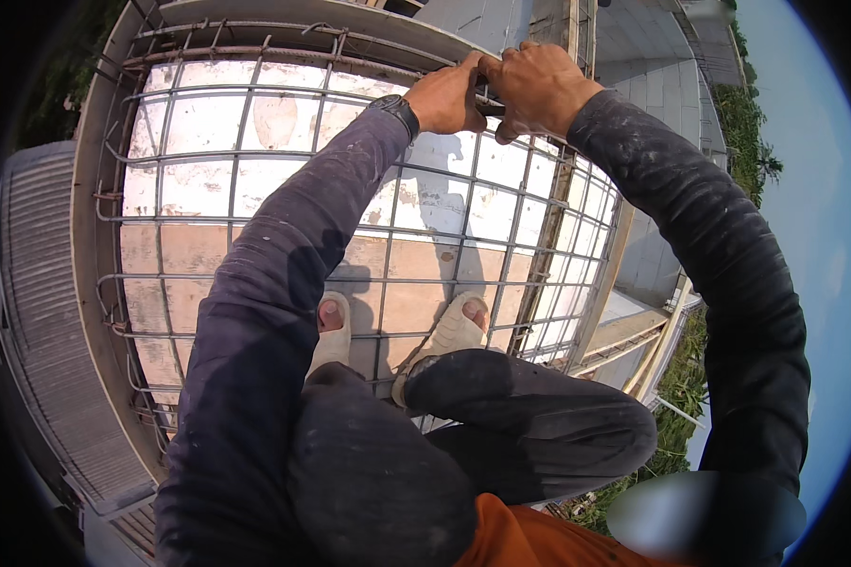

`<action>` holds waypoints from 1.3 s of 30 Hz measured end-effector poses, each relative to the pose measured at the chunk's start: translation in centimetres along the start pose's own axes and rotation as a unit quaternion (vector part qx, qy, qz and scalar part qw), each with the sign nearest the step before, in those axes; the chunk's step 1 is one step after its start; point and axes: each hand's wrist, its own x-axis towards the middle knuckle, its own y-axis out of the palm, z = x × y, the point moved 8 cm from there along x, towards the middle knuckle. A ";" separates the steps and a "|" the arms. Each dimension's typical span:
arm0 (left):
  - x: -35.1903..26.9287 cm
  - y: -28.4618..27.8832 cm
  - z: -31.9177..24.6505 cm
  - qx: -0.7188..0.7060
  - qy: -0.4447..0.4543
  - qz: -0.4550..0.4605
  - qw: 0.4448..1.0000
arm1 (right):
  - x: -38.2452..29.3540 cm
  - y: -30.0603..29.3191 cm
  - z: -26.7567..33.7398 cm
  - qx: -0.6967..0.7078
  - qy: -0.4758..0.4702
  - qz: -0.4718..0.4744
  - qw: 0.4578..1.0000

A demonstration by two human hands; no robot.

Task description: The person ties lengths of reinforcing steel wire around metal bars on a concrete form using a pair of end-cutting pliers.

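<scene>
At the far edge of the steel rebar mesh, both my hands are close together. My left hand, with a dark watch at its wrist, has bent fingers near the upper rebars. My right hand is beside it, with its fingers curled around a short dark piece that reaches between the hands; what it is cannot be made out. The fingertips partly hide the bars beneath them. Lines of rebar run under both hands along the board edge.
My feet in pale sandals stand among the mesh bars on plywood formwork panels. Form boards edge the mesh at left. A corrugated roof lies lower, beyond them. Timber pieces and grey panels are at the right.
</scene>
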 end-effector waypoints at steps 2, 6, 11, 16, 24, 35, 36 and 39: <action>0.8 -0.7 0.1 -0.017 -0.006 0.080 0.997 | -0.3 0.4 1.4 -0.097 0.027 -0.109 0.989; 0.4 -1.7 0.0 0.139 -0.029 0.063 0.988 | 0.0 2.0 0.6 -0.156 0.052 -0.128 0.978; -3.1 -2.4 3.2 0.302 -0.137 0.155 0.931 | 1.1 4.5 -1.3 -0.089 0.066 -0.137 0.984; -3.9 -3.5 5.7 0.321 -0.140 0.117 0.929 | 1.3 4.6 -2.1 0.047 0.093 -0.111 0.988; -11.7 -6.2 3.6 0.215 -0.131 -0.037 0.967 | -7.8 16.8 4.9 0.458 0.143 -0.072 0.874; -31.1 -0.7 5.2 -0.454 -0.353 -0.122 0.809 | -21.8 33.0 19.6 0.518 0.191 -0.029 0.833; -31.2 -0.5 5.3 -0.444 -0.349 -0.127 0.816 | -21.3 32.1 19.4 0.512 0.201 -0.018 0.835; -29.4 0.4 4.1 -0.393 -0.352 -0.104 0.843 | -20.0 25.6 18.0 0.460 0.180 -0.177 0.851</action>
